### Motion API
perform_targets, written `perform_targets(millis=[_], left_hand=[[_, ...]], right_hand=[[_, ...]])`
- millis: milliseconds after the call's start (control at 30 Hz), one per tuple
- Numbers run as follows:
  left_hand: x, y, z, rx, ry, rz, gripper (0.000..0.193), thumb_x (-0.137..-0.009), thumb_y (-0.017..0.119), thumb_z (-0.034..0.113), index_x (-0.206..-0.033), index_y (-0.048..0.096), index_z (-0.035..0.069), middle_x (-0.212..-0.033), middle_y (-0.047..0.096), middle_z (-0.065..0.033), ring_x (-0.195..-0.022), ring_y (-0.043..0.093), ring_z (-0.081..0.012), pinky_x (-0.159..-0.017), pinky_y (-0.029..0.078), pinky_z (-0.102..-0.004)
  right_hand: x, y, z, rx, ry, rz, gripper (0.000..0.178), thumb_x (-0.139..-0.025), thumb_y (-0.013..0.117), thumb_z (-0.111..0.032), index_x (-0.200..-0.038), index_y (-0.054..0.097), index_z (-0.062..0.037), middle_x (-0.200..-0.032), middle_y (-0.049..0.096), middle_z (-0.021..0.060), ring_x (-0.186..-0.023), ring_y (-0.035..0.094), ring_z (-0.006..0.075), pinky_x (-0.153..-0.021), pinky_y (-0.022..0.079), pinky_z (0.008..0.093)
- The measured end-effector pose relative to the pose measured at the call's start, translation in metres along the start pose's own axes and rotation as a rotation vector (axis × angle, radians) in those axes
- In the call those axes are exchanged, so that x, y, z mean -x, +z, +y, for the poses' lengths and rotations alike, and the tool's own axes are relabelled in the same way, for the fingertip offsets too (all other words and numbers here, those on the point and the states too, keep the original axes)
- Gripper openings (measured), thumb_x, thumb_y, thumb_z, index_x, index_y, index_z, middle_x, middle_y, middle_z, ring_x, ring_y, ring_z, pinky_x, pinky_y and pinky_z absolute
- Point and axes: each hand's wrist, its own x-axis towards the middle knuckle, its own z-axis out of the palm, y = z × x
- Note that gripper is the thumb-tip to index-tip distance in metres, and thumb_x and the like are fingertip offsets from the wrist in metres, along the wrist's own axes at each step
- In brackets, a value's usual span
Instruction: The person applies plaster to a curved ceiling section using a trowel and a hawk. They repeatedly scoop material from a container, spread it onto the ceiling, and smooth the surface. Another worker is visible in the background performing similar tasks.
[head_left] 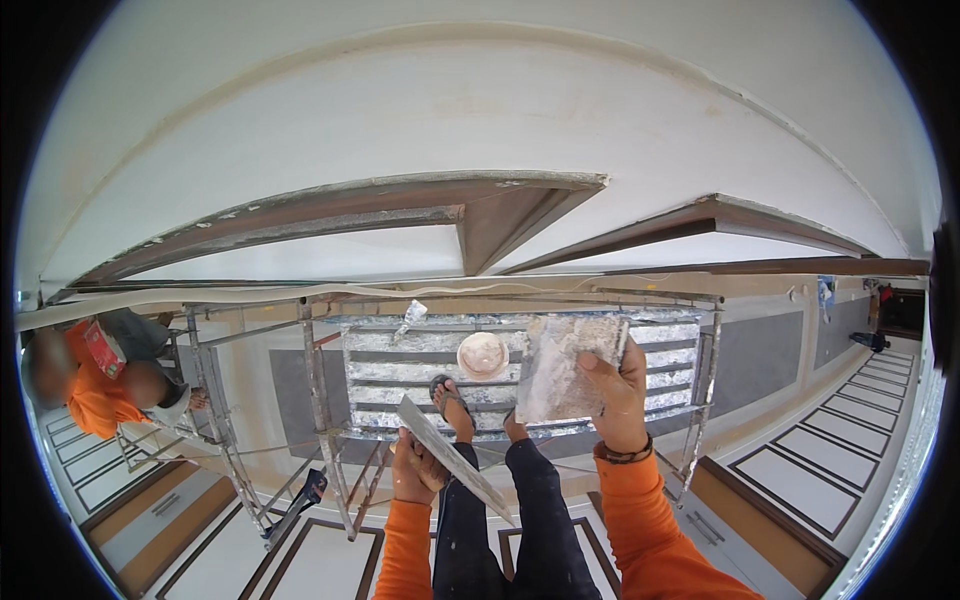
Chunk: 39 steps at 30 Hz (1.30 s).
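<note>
Where a long, flat, grey metal trowel (pixel 453 456) slants in front of dark-trousered legs (pixel 543 500), the left hand (pixel 412 472) has its grip wrapped around the tan handle, probably so the blade can be turned freely. The right hand's (pixel 625 405) grip pinches the edge of a square, thin board (pixel 552 372) caked with whitish paste, thumb on top, which seems to steady it and leave most of its face clear. Below, on a platform of white-splattered slats (pixel 395 367), a round, pale bowl (pixel 483 355) of pinkish paste sits near a sandalled foot (pixel 452 405), I suppose for easy reach. Farther left, past paint-spotted metal scaffold poles (pixel 310 370), there's a co-worker in an orange top (pixel 95 402).
</note>
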Motion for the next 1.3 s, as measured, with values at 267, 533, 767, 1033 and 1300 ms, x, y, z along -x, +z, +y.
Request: perform_targets(millis=[267, 533, 767, 1033, 1300], left_hand=[[0.01, 0.05, -0.008, -0.515, 0.104, -0.026, 0.023, -0.102, 0.05, 0.035, -0.101, 0.052, 0.012, -0.08, 0.052, -0.0031, -0.071, 0.053, -0.0146, -0.063, 0.047, -0.0305], [0.004, 0.098, -0.017, -0.536, 0.086, -0.078, 0.037, -0.106, 0.039, 0.033, -0.126, 0.047, 0.003, -0.128, 0.056, -0.0151, -0.121, 0.055, -0.0237, -0.102, 0.045, -0.0386], [-0.01, 0.109, -0.028, -0.866, 0.145, -0.265, 0.042, -0.103, 0.05, 0.03, -0.133, 0.049, 0.0, -0.128, 0.058, -0.012, -0.119, 0.054, -0.0171, -0.102, 0.042, -0.0305], [0.019, 0.18, 0.047, -1.596, 0.662, -0.187, 0.022, -0.09, 0.066, 0.016, -0.108, 0.066, 0.003, -0.087, 0.068, -0.0129, -0.075, 0.067, -0.0225, -0.067, 0.053, -0.0321], [0.056, 0.274, 0.169, -1.463, 1.961, 0.251, 0.037, -0.082, 0.074, 0.006, -0.116, 0.06, 0.002, -0.073, 0.059, -0.0006, -0.055, 0.052, -0.0047, -0.051, 0.041, -0.0189]], right_hand=[[0.033, -0.036, 0.029, -0.019, 0.214, -0.482, 0.027, -0.085, 0.069, -0.012, -0.103, 0.064, 0.0063, -0.103, 0.066, 0.011, -0.093, 0.061, 0.019, -0.082, 0.048, 0.0318], [0.075, -0.041, 0.079, -0.07, 0.447, -0.55, 0.056, -0.084, 0.07, -0.016, -0.132, 0.051, 0.0046, -0.127, 0.057, 0.0144, -0.114, 0.054, 0.02, -0.102, 0.039, 0.0327], [0.075, -0.061, 0.092, -0.029, 0.547, -0.552, 0.053, -0.081, 0.07, -0.013, -0.128, 0.054, 0.0052, -0.113, 0.065, 0.011, -0.097, 0.061, 0.0151, -0.085, 0.047, 0.0283], [0.076, -0.086, 0.083, -0.117, 0.512, -0.478, 0.054, -0.078, 0.075, -0.016, -0.122, 0.056, 0.0085, -0.102, 0.065, 0.0081, -0.089, 0.061, 0.0145, -0.081, 0.048, 0.0283], [0.081, -0.109, 0.076, -0.005, 0.463, -0.336, 0.049, -0.078, 0.076, -0.022, -0.114, 0.06, 0.007, -0.094, 0.064, 0.0039, -0.08, 0.059, 0.0116, -0.073, 0.046, 0.0246]])
